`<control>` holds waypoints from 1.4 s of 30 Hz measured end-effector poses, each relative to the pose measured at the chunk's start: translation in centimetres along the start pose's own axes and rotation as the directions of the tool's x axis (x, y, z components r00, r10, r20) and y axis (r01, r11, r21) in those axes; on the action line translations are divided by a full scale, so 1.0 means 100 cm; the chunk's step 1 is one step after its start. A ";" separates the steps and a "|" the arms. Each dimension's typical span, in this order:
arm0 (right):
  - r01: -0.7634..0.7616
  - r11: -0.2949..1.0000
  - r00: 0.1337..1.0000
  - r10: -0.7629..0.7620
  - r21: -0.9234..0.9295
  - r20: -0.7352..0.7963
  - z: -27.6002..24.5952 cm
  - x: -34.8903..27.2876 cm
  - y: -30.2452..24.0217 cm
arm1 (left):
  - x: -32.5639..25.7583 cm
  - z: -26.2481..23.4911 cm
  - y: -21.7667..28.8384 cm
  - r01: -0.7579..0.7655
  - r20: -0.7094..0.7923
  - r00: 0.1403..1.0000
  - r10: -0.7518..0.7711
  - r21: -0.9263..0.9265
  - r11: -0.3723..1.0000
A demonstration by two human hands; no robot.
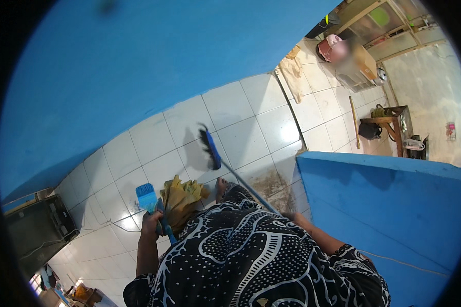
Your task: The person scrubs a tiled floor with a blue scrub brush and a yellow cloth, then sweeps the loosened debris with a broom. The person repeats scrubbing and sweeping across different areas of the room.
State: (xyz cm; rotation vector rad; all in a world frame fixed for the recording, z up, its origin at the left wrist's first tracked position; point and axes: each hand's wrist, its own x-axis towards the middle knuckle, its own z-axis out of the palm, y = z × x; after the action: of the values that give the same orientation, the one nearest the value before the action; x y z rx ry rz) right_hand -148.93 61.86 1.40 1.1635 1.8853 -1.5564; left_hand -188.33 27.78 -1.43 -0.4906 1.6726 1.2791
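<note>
My left hand (152, 224) is closed around a light-blue brush (146, 194), its flat, wide end pointing up and away from me. A crumpled yellow-brown cloth (182, 202) hangs right beside that hand; whether the fingers grip it too, I cannot tell. My right hand (293, 218), partly hidden by the patterned black-and-white clothing, is closed on the grey stick of a broom (213, 153). The broom's blue head with dark bristles is tilted over the white tile floor (192, 169), ahead of my foot (221, 188).
A blue wall (153, 51) runs along the far left, and a low blue wall (384, 204) stands at right. A dark television-like box (41, 227) is at left. Beyond the doorway are a pale cloth (292, 74), a wooden stick (354, 123) and a small wooden table (389, 121).
</note>
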 end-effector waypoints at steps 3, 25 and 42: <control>-0.467 0.883 0.884 0.464 -0.051 -0.055 -0.040 0.005 -0.077 | -0.018 0.013 0.028 -0.028 0.021 0.999 0.026 0.087 0.996; 0.171 0.952 0.954 -0.224 0.255 0.199 0.045 0.033 0.046 | -0.039 0.001 -0.038 0.033 -0.054 0.998 -0.035 -0.041 0.999; -0.381 0.842 0.923 0.318 -0.381 -0.217 0.123 -0.010 0.106 | -0.070 -0.115 -0.065 -0.013 -0.017 1.000 0.014 0.085 0.996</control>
State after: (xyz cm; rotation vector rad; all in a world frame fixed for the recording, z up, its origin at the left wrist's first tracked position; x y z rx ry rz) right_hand -141.96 50.11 -7.42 1.3501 1.8392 -0.8355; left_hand -185.06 13.47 1.25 -0.4417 1.7400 1.2114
